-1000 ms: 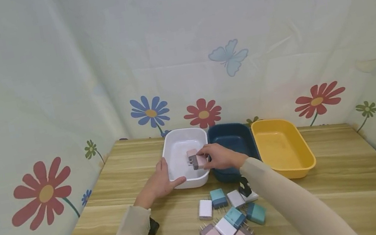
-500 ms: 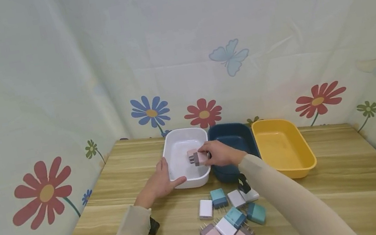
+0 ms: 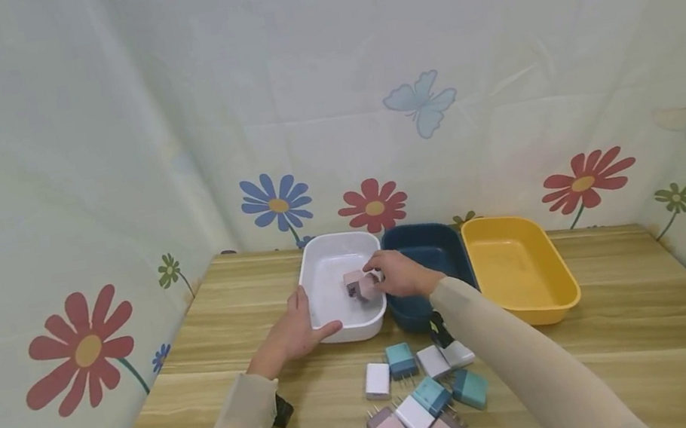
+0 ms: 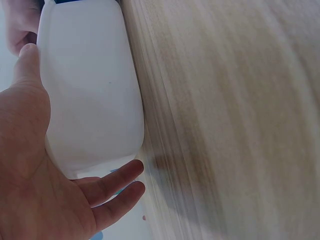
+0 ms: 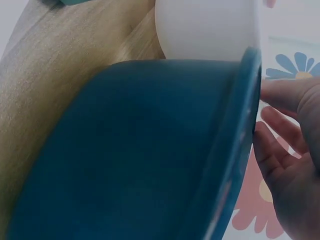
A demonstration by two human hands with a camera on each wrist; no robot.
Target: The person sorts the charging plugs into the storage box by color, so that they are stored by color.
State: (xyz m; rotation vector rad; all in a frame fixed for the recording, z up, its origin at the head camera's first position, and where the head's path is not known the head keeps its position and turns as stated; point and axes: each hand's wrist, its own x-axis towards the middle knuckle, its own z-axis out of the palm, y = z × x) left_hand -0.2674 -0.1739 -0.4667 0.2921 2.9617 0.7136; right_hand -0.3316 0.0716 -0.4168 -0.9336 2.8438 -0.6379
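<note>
White tub (image 3: 326, 324): smooth, glossy plastic, rounded corners, rolled rim. Left hand (image 3: 295, 329) at its left near corner; grip spread, thumb along the rim, fingers extended against the outer wall. Right hand (image 3: 399, 274) over the white tub's right rim, fingertips bent toward a pink plug (image 3: 368, 287), which sits tilted and slightly blurred inside the tub; cannot tell whether that grip pinches it or has it loose. Second pink plug (image 3: 352, 278) just beside, also within.

Right of the white tub, a dark blue tub (image 3: 420, 232) of the same rounded form, then a yellow tub (image 3: 555, 268). In front of the white tub, a loose cluster of blocky plugs (image 3: 415, 417), white, teal and pink, soft-edged, some with thin prongs showing. Tabletop (image 3: 652, 328) beneath: streaky wood grain. Behind the white tub, a creased, flower-printed sheet (image 3: 322, 95). Sleeves (image 3: 534, 360) plain, pale.
</note>
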